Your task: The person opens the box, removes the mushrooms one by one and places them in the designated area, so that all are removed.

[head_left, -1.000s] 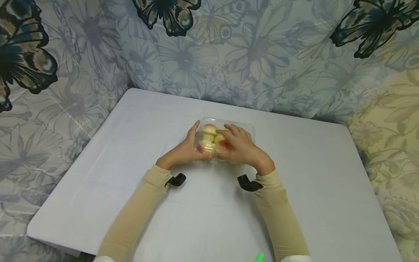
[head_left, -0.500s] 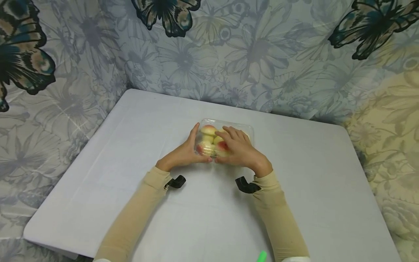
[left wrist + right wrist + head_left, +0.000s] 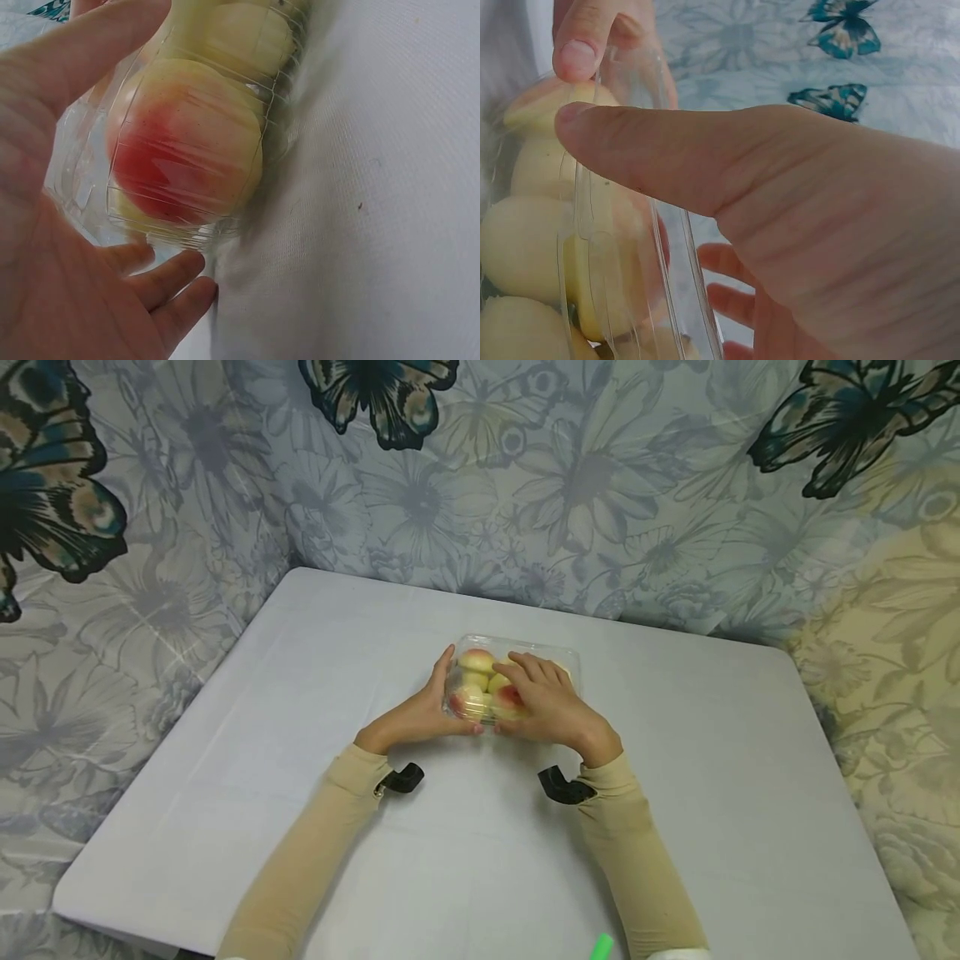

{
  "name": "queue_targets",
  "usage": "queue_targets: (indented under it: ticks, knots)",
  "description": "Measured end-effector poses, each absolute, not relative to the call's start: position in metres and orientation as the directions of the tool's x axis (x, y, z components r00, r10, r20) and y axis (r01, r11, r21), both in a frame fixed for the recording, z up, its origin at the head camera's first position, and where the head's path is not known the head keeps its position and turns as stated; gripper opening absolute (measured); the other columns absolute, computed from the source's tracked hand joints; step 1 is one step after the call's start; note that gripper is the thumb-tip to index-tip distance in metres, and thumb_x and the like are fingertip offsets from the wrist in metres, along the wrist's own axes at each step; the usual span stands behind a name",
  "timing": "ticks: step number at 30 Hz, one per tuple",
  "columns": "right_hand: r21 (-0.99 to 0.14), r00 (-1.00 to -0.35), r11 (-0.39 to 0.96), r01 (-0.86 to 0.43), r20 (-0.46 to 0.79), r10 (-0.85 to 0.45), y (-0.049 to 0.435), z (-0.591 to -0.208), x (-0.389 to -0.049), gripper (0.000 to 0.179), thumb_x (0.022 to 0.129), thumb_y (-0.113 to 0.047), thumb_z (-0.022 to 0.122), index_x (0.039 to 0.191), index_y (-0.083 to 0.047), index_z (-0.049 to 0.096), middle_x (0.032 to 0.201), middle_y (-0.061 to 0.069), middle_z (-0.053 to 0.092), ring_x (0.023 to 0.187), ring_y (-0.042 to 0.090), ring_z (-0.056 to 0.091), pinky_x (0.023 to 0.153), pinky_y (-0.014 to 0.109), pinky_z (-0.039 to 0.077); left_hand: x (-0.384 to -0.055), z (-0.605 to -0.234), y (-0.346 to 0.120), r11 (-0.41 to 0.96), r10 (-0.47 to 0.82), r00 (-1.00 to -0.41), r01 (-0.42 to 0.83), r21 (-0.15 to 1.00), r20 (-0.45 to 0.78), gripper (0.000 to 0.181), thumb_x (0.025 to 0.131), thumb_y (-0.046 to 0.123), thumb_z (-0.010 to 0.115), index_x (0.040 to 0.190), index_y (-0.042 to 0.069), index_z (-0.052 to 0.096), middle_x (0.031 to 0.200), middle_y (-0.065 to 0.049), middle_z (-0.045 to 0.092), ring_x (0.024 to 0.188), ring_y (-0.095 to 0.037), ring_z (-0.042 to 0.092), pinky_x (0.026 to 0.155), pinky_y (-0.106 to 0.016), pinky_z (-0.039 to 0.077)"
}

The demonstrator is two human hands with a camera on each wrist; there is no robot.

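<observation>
A clear plastic clamshell container (image 3: 567, 653) with apples (image 3: 476, 660) inside, pale yellow with red blush, lies on the white table. My left hand (image 3: 420, 712) holds its left end, thumb along the near edge and the other fingers spread at the side. In the left wrist view, a red-blushed apple (image 3: 180, 142) shows through the clear wall beside those fingers. From the right, my right hand (image 3: 551, 702) holds the container, its fingers spread over the lid. Its thumb (image 3: 645, 146) rests on the near rim in the right wrist view, close to my left thumb (image 3: 579, 56).
A white cloth (image 3: 360, 877) covers the table. A bright green object (image 3: 602, 947) pokes in at the bottom edge. Black mounts (image 3: 405, 778) stick out at both cuffs. Behind the table hangs a floral backdrop (image 3: 585, 485) with large butterflies.
The head view has shifted slightly. Both hands keep nearly the same place on the container, the right hand easing slightly left.
</observation>
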State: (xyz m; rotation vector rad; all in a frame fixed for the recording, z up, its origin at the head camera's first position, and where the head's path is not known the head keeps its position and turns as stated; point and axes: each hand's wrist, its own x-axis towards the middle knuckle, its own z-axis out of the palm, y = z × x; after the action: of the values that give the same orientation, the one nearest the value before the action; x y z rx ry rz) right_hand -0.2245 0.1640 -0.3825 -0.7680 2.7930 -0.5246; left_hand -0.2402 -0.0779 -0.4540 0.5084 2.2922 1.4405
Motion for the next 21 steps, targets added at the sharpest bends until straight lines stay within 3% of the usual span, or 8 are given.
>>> queue_targets:
  ticks: [21]
  knots:
    - [-0.372,-0.849,0.792,-0.484,-0.017,-0.527,0.1652,-0.3806,-0.2266,0.068,0.086,-0.042,0.08,0.146,-0.021,0.055,0.16,0.016,0.039,0.146,0.04,0.034,0.117,0.062,0.024,-0.2419,-0.4553,-0.0793,0.393,0.494,-0.858,0.078,0.916,-0.139,0.137,0.078,0.042,0.087,0.159,0.033,-0.022,0.171,-0.011,0.002,0.159,-0.029,0.008,0.124,-0.057,0.022]
